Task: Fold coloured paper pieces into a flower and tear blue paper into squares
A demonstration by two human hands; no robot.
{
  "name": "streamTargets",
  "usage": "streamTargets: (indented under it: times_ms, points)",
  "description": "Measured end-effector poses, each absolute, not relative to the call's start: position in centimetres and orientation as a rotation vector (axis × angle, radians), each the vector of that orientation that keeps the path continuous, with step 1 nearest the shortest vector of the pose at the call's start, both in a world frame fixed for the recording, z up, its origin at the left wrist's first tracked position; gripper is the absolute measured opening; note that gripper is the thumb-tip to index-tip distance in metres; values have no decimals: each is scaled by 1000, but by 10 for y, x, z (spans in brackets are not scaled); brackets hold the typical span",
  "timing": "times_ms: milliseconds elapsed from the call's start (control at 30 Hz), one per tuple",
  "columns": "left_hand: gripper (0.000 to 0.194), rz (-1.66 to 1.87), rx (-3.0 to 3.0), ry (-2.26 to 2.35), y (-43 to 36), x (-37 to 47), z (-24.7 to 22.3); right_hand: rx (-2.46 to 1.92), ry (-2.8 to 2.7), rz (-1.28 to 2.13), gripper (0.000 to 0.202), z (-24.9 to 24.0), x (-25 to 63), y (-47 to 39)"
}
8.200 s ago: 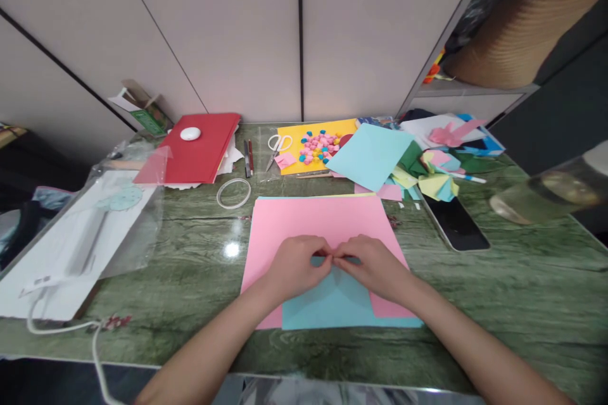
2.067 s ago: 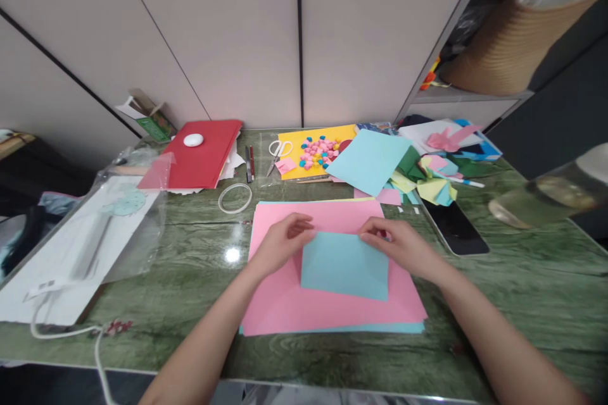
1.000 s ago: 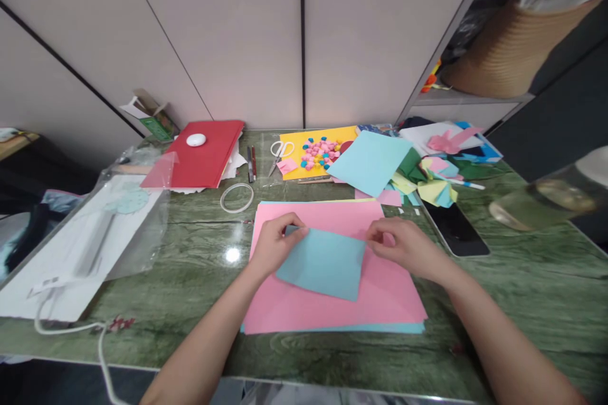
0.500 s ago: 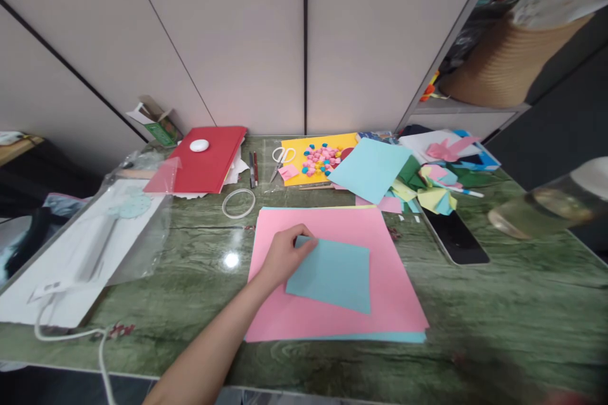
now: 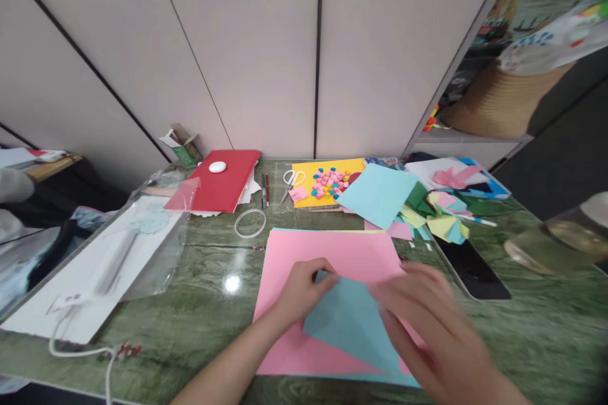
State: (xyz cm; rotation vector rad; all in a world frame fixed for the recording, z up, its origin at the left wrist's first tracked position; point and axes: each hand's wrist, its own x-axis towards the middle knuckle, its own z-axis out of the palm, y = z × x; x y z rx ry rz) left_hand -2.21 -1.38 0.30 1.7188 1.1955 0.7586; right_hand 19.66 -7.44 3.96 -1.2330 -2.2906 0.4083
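Note:
A light blue square of paper [image 5: 346, 316] lies slightly tilted on a pink sheet [image 5: 327, 243], the top of a stack with a blue edge showing below. At the square's upper left corner, my left hand [image 5: 306, 291] pinches it between thumb and fingers. My right hand [image 5: 427, 323] is over the square's right side, its fingertips by the upper right corner. Motion blurs those fingers, so I cannot tell whether they grip the paper. The hand hides the square's right edge.
Scissors [image 5: 291, 185], small pink and blue pieces [image 5: 329, 183] and folded paper scraps [image 5: 446, 218] lie behind the stack. A phone [image 5: 477, 272] and a jar [image 5: 555, 237] stand to the right. At left are a red folder [image 5: 228, 183], a ring [image 5: 250, 223] and a cable [image 5: 85, 353].
My right hand has come in from the lower right to the blue square. My left hand keeps its corner. The camera view has shifted, so everything sits lower and farther right.

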Motion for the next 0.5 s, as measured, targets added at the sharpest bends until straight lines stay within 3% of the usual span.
streamTargets:
  times_ms: [67,167,500]
  points:
    - [18,758,1732,1203,-15,-21,3,-1285,-2219,359,25,35,182,-46]
    - [20,767,1727,1224,-16,-18,2,-1351,-2178,543,17,22,174,-25]
    - [12,715,1777,1208,-23,-13,-1,-1367,-2234,778,9,16,170,-26]
